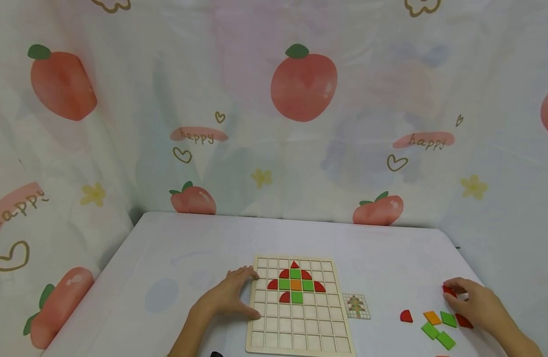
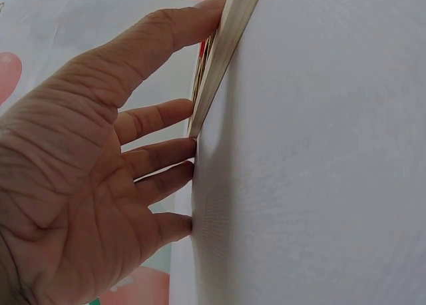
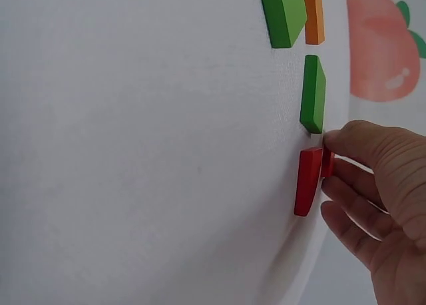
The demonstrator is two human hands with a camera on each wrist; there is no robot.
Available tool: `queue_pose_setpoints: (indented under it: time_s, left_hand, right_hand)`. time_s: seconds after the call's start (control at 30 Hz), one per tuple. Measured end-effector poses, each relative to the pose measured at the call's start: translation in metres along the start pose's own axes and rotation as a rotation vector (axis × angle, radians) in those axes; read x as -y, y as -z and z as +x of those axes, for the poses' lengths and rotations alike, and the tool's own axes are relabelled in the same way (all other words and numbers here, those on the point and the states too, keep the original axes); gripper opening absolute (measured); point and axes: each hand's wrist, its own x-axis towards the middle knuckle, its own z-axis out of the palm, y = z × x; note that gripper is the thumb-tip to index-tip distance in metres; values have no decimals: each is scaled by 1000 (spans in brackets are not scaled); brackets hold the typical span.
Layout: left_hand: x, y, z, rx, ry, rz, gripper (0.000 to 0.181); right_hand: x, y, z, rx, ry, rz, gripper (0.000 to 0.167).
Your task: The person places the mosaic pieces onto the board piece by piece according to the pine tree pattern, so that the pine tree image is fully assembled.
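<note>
My left hand (image 1: 231,293) rests at the left edge of a wooden grid board (image 1: 284,325), fingers spread. In the left wrist view its thumb (image 2: 180,28) lies on the board's rim, with the fingertips near the edge and tabletop. Red, green and one orange tile (image 1: 296,285) form a tree-like shape in the upper grid. At the far right, my right hand (image 1: 483,310) pinches a red quarter-round tile (image 1: 449,291) between thumb and fingers. A second red tile (image 3: 307,182) lies just beside that hand, partly under it in the head view.
Several loose green tiles (image 1: 448,319), an orange tile (image 1: 432,318) and a red quarter-round (image 1: 406,316) lie on the white table (image 1: 184,248) at right. A small pattern card (image 1: 356,306) lies against the board's right side. A fruit-print curtain (image 1: 282,158) stands behind.
</note>
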Motion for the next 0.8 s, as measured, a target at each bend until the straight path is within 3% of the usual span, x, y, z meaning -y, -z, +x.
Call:
queue_pose_setpoints:
  time_s: [0.33,0.8]
  left_hand:
    - [-1,-1,0,-1,12,7,80]
    - [-2,-2,0,2,18,4,81]
  right_hand:
    - [4,-2,-3,11,-28,-8,48]
    - [46,-8,-22,-120,56,41,38]
